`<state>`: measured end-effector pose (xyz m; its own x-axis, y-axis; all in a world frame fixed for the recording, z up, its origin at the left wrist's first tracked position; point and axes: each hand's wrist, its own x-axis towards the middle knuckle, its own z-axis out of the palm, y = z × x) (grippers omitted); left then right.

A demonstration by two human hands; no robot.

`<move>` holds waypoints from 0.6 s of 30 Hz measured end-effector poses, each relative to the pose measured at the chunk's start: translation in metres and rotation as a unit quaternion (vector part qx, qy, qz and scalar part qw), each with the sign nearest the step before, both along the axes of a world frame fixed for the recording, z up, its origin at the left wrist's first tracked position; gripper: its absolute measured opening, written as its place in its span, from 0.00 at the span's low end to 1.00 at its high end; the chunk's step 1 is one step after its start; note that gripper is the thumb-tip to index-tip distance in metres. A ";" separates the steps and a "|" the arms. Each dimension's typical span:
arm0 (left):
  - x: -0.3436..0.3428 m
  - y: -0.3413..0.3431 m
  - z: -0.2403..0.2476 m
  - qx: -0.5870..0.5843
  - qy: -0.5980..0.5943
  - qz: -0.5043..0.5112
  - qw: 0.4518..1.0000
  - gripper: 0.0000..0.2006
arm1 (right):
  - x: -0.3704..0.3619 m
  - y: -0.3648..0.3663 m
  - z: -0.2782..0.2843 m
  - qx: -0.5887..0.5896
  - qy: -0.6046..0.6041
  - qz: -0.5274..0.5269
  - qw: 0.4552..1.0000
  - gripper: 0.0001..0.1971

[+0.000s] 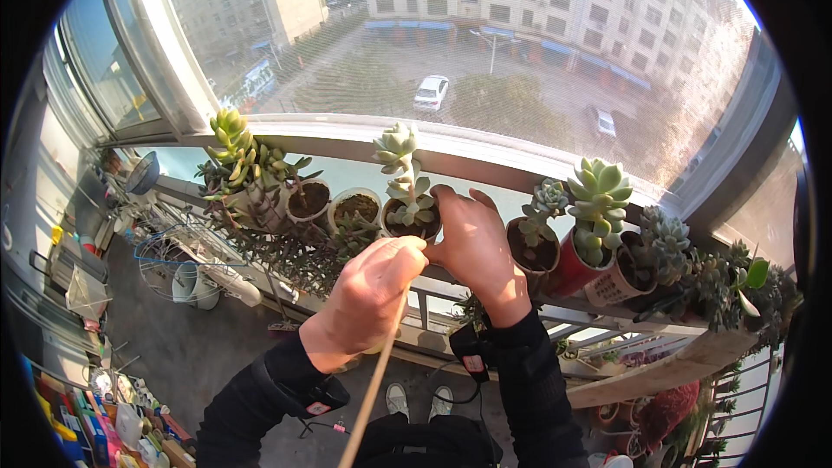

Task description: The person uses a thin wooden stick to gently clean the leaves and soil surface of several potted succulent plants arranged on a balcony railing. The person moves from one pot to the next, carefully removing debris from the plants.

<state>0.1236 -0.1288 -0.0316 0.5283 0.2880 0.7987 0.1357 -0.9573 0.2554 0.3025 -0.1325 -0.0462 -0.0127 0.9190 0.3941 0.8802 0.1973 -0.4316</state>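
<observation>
My left hand (362, 299) is closed in a fist around a long thin tan stick (374, 390), which slants down toward the lower edge. The knuckles sit just in front of a small plant pot (400, 227) holding a tall, leggy pale-green succulent (399, 165). Around the right side of that same pot curls my right hand (478, 253), its thumb close to the left hand's fingertips. What lies between the two hands is hidden. Dark soil shows at the succulent's base.
More potted succulents line the sill: a trailing clump (251, 169) to the left, a red pot (579, 267) and a white lettered pot (620, 282) to the right. A metal railing (425, 308) runs below. At left stands a drying rack (186, 243); the window (485, 61) is behind.
</observation>
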 end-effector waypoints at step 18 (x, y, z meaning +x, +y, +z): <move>-0.008 -0.012 0.001 0.034 -0.020 0.003 0.999 0.12 | -0.001 0.001 -0.001 0.033 0.010 0.001 0.999 0.27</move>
